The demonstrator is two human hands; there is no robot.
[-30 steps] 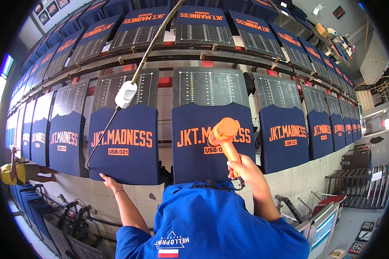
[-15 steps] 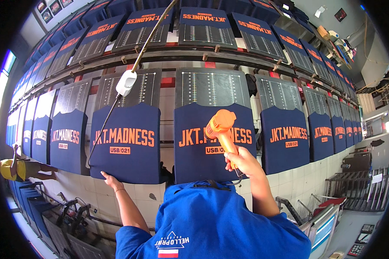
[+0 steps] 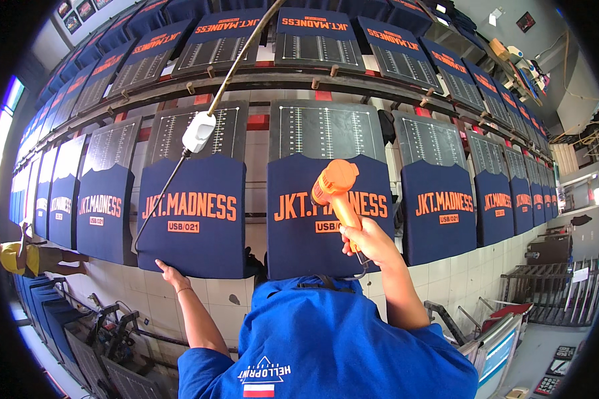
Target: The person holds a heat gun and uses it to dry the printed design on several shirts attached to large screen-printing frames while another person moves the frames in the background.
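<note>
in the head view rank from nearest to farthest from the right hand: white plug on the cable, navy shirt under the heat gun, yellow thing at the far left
From the right hand:
1. navy shirt, directly behind it
2. white plug, up and to its left
3. yellow thing, far left edge

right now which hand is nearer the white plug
Left. The left hand touches the shirt's lower edge, below the white plug; the right hand, holding the orange heat gun, is farther right.

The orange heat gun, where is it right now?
In the head view, right of centre: the right hand holds the orange heat gun against the middle navy shirt.
</note>
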